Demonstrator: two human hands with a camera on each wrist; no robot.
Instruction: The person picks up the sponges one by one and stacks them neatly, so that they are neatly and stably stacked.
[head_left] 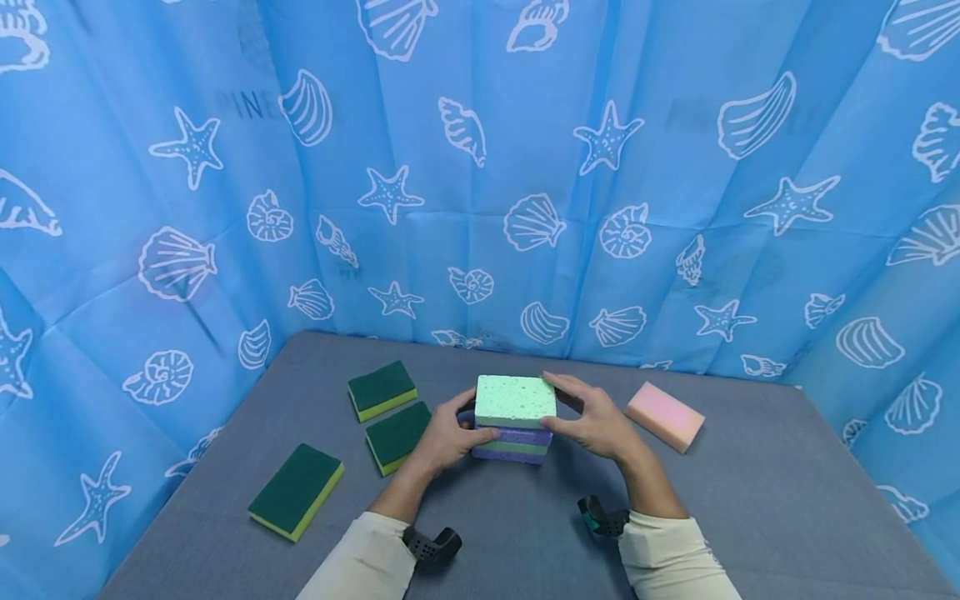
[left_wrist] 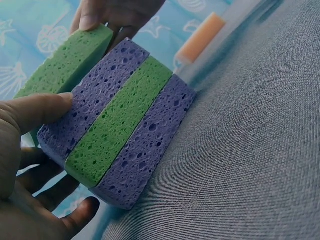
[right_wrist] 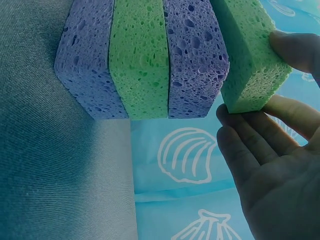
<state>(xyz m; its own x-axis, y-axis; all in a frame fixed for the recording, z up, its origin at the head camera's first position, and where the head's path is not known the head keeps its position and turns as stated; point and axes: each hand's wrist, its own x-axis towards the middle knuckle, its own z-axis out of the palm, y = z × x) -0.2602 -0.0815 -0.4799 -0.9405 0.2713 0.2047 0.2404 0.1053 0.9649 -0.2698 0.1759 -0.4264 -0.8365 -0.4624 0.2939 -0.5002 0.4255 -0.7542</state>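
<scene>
Purple and green sponges are stacked flat on the grey cloth in front of me: a lower purple sponge (left_wrist: 150, 137), a green sponge (left_wrist: 120, 122) in the middle and an upper purple sponge (left_wrist: 102, 85). My left hand (head_left: 447, 432) grips the upper purple one at its left end, thumb on the front face and fingers behind. Over the stack, my right hand (head_left: 597, 419) holds another light green sponge (head_left: 515, 398) by its right end, between thumb and fingers. In the right wrist view, that sponge (right_wrist: 255, 60) tilts slightly, with a narrow gap beside the upper purple one.
Left of the stack lie dark green and yellow scouring sponges: one at the back (head_left: 381, 389), one beside my left hand (head_left: 396, 433), one nearer the front (head_left: 296, 490). A pink sponge (head_left: 666, 414) lies to the right. Behind the table (head_left: 765, 483) hangs a blue shell-print curtain (head_left: 465, 208).
</scene>
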